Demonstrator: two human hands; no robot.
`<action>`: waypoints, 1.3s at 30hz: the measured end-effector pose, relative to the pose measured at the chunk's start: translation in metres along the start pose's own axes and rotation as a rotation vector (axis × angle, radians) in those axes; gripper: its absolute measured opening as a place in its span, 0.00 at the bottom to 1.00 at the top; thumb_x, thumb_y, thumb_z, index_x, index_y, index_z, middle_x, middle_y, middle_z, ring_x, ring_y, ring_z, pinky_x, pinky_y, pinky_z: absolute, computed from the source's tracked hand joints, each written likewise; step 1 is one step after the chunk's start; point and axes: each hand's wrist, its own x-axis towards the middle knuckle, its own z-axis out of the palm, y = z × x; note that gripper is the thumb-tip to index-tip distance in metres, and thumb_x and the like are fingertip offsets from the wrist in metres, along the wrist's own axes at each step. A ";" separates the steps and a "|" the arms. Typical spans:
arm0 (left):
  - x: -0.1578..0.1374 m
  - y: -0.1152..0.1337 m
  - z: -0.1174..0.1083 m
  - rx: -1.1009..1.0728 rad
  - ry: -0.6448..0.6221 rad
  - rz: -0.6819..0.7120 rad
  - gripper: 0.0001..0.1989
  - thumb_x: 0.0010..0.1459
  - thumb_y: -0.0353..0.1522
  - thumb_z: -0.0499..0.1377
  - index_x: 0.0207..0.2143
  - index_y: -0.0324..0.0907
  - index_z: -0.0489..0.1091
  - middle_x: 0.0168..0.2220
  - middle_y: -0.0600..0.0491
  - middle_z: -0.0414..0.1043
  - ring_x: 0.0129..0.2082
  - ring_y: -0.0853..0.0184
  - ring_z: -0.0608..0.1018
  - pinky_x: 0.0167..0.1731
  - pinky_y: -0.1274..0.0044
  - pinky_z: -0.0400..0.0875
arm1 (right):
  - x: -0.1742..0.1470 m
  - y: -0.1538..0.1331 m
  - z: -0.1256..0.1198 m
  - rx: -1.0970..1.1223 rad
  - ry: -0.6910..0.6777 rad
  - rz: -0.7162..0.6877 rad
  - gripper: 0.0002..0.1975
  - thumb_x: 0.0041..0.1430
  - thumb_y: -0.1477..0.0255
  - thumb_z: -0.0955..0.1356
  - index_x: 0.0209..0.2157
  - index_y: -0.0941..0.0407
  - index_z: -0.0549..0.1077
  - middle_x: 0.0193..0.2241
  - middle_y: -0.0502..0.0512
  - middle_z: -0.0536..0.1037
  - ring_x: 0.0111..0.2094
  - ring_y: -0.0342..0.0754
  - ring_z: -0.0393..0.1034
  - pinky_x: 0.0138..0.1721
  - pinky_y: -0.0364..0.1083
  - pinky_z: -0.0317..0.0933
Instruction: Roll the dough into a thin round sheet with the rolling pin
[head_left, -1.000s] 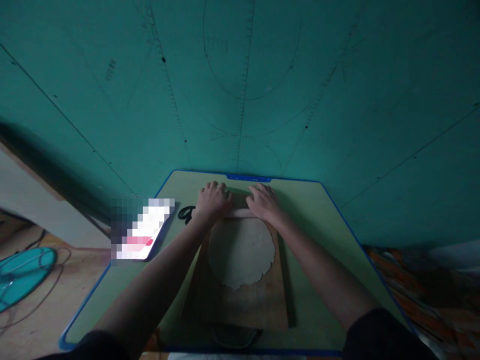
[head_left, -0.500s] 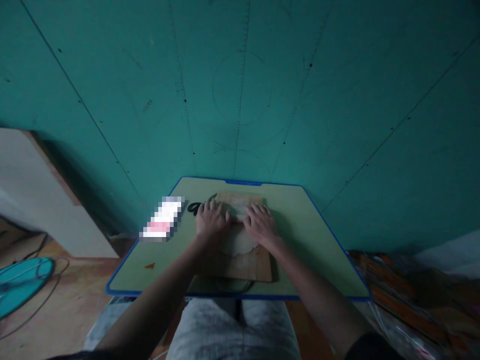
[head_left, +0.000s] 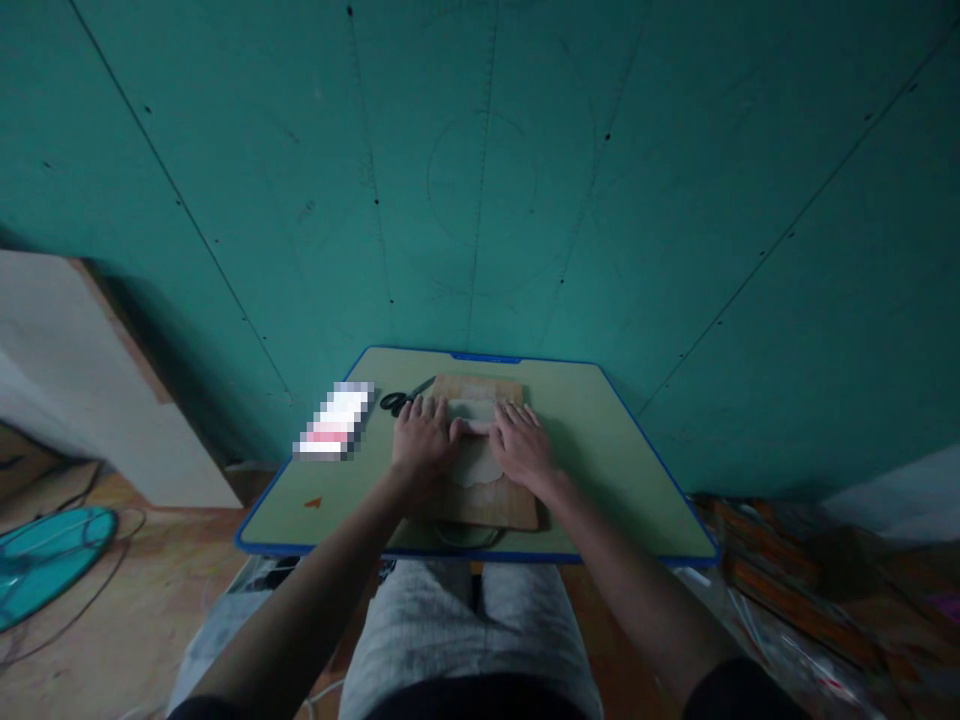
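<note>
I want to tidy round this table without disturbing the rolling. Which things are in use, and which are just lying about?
In use:
Rolling pin under left hand and right hand
Flat dough beneath it
Wooden board under the dough

Apparently just lying about:
Black-handled scissors beside the board
Bright pixelated item
Small orange piece
Teal object at far left

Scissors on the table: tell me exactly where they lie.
In the head view, the scissors lie left of centre on the blue-edged table, just past the left hand's fingertips, beside the wooden board's far left corner.
</note>
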 end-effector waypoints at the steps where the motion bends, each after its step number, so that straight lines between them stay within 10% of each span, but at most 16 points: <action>1: 0.004 -0.001 0.001 0.000 -0.003 -0.002 0.27 0.68 0.41 0.45 0.59 0.33 0.66 0.60 0.38 0.69 0.64 0.48 0.66 0.60 0.60 0.60 | 0.004 0.001 0.001 -0.006 -0.009 0.008 0.27 0.69 0.70 0.55 0.64 0.68 0.62 0.64 0.67 0.65 0.66 0.55 0.57 0.68 0.52 0.42; 10: 0.061 -0.003 0.013 -0.033 -0.104 -0.119 0.27 0.68 0.42 0.43 0.60 0.38 0.67 0.65 0.40 0.63 0.69 0.48 0.54 0.65 0.55 0.48 | 0.063 0.020 0.010 -0.038 -0.042 0.032 0.25 0.69 0.68 0.55 0.61 0.58 0.68 0.63 0.62 0.68 0.64 0.54 0.60 0.66 0.55 0.43; 22: 0.128 -0.022 0.031 -0.061 -0.134 -0.082 0.20 0.64 0.36 0.48 0.50 0.36 0.72 0.51 0.39 0.72 0.54 0.52 0.71 0.51 0.64 0.66 | 0.132 0.041 0.020 0.036 -0.154 0.123 0.25 0.66 0.68 0.56 0.59 0.57 0.69 0.60 0.64 0.68 0.60 0.59 0.63 0.59 0.56 0.55; 39: 0.074 -0.008 0.009 -0.015 -0.109 -0.102 0.20 0.67 0.36 0.45 0.50 0.37 0.72 0.55 0.36 0.71 0.58 0.49 0.70 0.52 0.60 0.64 | 0.076 0.015 0.003 -0.050 -0.053 0.094 0.20 0.69 0.64 0.57 0.52 0.54 0.74 0.53 0.63 0.74 0.55 0.56 0.67 0.55 0.54 0.56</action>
